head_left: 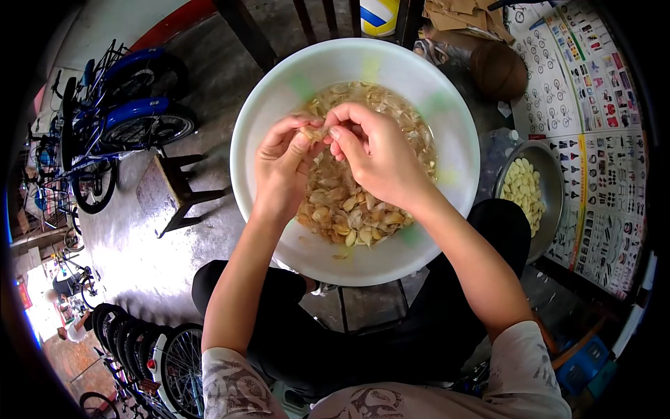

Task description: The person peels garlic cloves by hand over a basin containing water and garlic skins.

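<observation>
A wide white basin [262, 98] stands in front of my knees, holding unpeeled garlic cloves [336, 202] and loose skins in water. Above it, my left hand [287, 157] pinches a brownish garlic clove [314, 133] between thumb and fingers. My right hand [370, 145] meets it from the right, its thumb and index finger pressed together at the clove's skin. Both hands nearly touch each other. To the right of the basin, a metal bowl [553, 188] contains pale peeled cloves [522, 192].
A small wooden stool [164, 188] is left of the basin, with bicycles [139, 119] beyond it. Dark chair bars [244, 31] rise behind the basin. A brown ball [498, 70] and a printed poster sheet [600, 153] lie at the right.
</observation>
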Demonstrator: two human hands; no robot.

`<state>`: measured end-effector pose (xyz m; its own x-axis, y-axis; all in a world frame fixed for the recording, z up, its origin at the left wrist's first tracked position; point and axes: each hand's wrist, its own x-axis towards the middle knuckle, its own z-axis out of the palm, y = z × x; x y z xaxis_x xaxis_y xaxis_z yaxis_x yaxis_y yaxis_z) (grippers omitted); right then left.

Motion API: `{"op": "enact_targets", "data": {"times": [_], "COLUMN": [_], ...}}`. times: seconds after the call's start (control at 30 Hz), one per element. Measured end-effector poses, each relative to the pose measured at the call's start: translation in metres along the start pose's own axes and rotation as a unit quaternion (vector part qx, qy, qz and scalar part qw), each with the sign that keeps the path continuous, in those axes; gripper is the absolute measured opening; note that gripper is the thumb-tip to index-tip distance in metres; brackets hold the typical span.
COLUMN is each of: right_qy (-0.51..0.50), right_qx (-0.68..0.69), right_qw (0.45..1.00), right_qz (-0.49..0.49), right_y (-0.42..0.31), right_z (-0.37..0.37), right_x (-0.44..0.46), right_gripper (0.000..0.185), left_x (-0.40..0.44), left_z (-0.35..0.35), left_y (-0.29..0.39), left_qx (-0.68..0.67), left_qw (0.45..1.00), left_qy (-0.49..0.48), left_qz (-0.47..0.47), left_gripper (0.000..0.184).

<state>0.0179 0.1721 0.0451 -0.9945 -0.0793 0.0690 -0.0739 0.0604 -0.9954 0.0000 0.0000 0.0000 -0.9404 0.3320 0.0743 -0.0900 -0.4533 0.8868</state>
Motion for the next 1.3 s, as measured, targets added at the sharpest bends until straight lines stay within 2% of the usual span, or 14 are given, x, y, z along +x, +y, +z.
{"op": "enact_targets", "data": {"times": [0.07, 0.2, 0.27, 0.4, 0.43, 0.47, 0.5, 0.57, 0.6, 0.67, 0.8, 0.87, 1.1, 1.3], "right_qy": [-0.026, -0.031, -0.044, -0.053, -0.005, 0.043, 0.043, 0.084, 0.083, 0.025, 0.066, 0.045, 0.016, -0.023], "right_qx": [0.039, 0.067, 0.195, 0.144, 0.016, -0.112, -0.112, -0.123, -0.123, -0.127, -0.106, -0.099, -0.088, -0.16], "right_qw": [0.999, 0.995, 0.974, 0.984, 1.0, 0.99, 0.99, 0.977, 0.977, 0.975, 0.978, 0.982, 0.981, 0.972], "right_qz": [0.024, 0.061, 0.104, 0.086, 0.006, -0.074, -0.074, -0.154, -0.154, -0.182, -0.166, -0.153, -0.173, -0.172], "right_y": [-0.003, -0.003, 0.001, 0.003, 0.009, 0.012, 0.009, 0.001, -0.001, -0.003, 0.001, 0.0, 0.001, 0.0], "right_z": [0.0, -0.002, -0.003, -0.007, -0.008, -0.008, -0.007, -0.006, -0.007, -0.009, -0.008, -0.011, -0.019, -0.02], "right_x": [0.0, -0.003, -0.001, 0.0, -0.001, -0.001, -0.001, 0.0, 0.0, 0.0, -0.001, 0.0, -0.001, -0.001], "right_gripper": [0.011, 0.011, 0.01, 0.01, 0.012, 0.014, 0.014, 0.015, 0.015, 0.013, 0.012, 0.013, 0.013, 0.013], "left_x": [-0.002, -0.009, -0.009, -0.01, -0.008, -0.007, -0.006, -0.005, -0.005, -0.005, -0.004, -0.004, -0.004, -0.002], "left_z": [-0.001, 0.006, 0.006, 0.01, 0.013, 0.015, 0.016, 0.017, 0.019, 0.022, 0.022, 0.018, 0.02, 0.018], "left_y": [-0.005, -0.008, -0.009, -0.003, -0.001, 0.002, 0.004, 0.007, 0.007, 0.007, 0.012, 0.013, 0.019, 0.028], "left_qx": [-0.121, -0.197, -0.247, -0.27, -0.186, -0.1, -0.1, 0.062, 0.062, 0.122, 0.171, 0.217, 0.202, 0.254], "left_qw": [0.992, 0.978, 0.965, 0.952, 0.974, 0.988, 0.988, 0.992, 0.992, 0.992, 0.984, 0.976, 0.979, 0.967], "left_qy": [0.009, 0.032, 0.051, 0.104, 0.094, 0.084, 0.084, 0.064, 0.064, 0.039, 0.039, 0.024, 0.02, 0.002], "left_qz": [-0.033, -0.064, -0.075, -0.099, -0.092, -0.086, -0.085, -0.092, -0.092, -0.018, -0.029, -0.016, -0.002, 0.01], "left_gripper": [0.018, 0.019, 0.02, 0.027, 0.028, 0.029, 0.029, 0.029, 0.029, 0.026, 0.026, 0.024, 0.024, 0.021]}}
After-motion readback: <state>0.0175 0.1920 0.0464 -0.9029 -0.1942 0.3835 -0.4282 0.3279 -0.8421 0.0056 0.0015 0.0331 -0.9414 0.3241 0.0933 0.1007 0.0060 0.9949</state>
